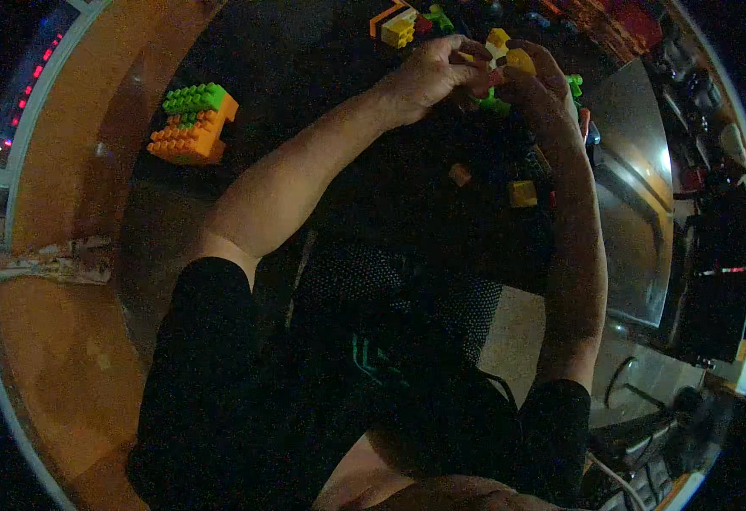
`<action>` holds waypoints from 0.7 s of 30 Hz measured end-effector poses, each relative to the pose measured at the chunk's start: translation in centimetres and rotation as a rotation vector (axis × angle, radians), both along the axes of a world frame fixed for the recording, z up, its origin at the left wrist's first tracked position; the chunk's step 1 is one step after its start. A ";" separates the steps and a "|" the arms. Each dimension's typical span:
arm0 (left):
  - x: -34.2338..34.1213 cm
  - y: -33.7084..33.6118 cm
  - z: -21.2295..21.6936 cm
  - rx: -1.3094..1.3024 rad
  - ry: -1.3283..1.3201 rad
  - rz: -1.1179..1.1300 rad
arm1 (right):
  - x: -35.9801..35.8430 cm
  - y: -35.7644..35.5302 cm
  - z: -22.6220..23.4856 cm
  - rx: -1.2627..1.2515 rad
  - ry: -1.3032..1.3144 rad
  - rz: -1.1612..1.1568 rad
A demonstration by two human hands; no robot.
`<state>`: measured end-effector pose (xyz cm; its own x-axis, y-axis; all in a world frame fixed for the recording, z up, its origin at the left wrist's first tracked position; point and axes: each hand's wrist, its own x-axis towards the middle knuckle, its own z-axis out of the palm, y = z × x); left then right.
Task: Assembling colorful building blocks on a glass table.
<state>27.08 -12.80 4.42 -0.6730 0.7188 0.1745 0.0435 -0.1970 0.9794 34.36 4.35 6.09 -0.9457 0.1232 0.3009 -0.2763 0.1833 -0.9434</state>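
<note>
Nearest the person, a square yellow block [523, 194] and a small orange block [460, 175] lay loose on the dark bench [373, 183], right of the orange-and-green stack [190, 123]. That stack was already joined. Farther out, right of the stack, the right hand [543, 85] seemed curled round a yellow piece [520, 61]; the left hand [441, 72] was close beside it, fingers bent, its grip impossible to tell. A green block [494, 104] showed there too. Farthest, beyond and right of the stack, a studded yellow block [398, 32] was apparently not yet joined to it.
</note>
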 end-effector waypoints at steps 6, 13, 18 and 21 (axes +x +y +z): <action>-0.7 -1.3 -0.5 0.063 0.034 -0.052 | 0.1 -1.4 0.6 -0.106 0.009 -0.004; -0.2 -0.9 0.7 0.055 0.020 -0.087 | 0.6 -0.3 1.1 -0.246 0.019 0.026; -0.8 -1.1 0.5 0.038 -0.008 -0.154 | 0.3 -0.3 1.0 -0.162 0.004 -0.032; -0.1 -1.3 1.2 -0.088 0.104 0.024 | 0.6 -1.4 1.4 0.004 0.071 -0.067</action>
